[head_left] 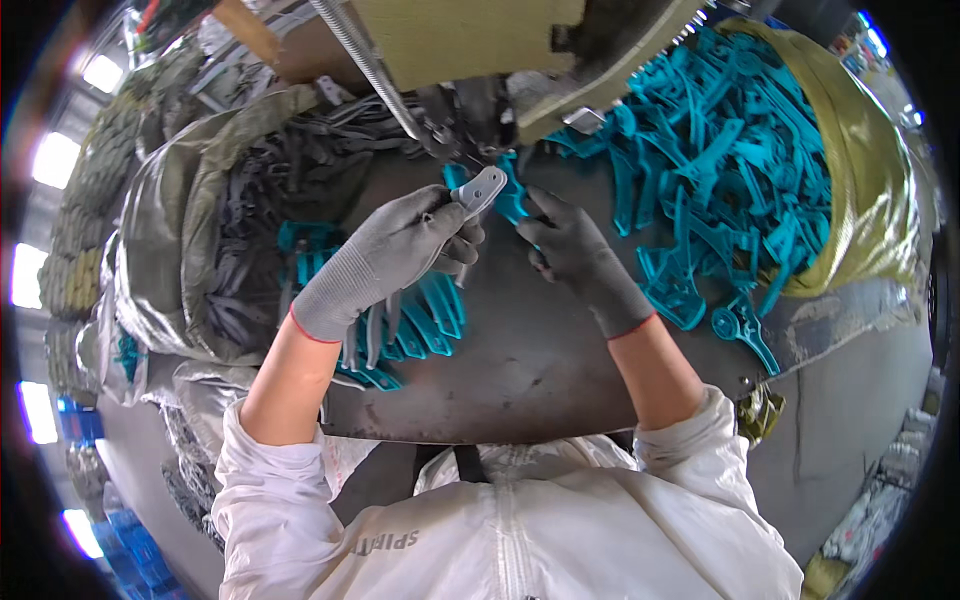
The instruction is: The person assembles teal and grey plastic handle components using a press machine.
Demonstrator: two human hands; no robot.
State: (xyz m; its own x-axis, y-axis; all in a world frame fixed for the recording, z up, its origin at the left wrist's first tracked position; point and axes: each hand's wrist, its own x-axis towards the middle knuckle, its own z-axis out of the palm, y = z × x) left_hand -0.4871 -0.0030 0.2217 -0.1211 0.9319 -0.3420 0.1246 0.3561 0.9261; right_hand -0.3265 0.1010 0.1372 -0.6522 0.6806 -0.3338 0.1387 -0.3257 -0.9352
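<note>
My left hand (400,245), in a grey knit glove, is closed on a flat grey metal lever (482,190) with small holes near its end. The lever points up and to the right, toward the machine head (468,115). My right hand (580,250), gloved the same way, pinches the near end of a teal plastic handle (512,198). The handle's far end sits beneath the machine head, where part of it is hidden. Below my left hand, a row of teal handles fitted with grey levers (415,325) lies on the dark metal table (500,385).
A large heap of teal handles (720,150) spills from a yellowish sack (870,170) on the right. Grey levers (290,170) fill a pale woven sack (160,260) at left. The machine's beige body (470,40) and a coil spring (365,65) overhang the far side.
</note>
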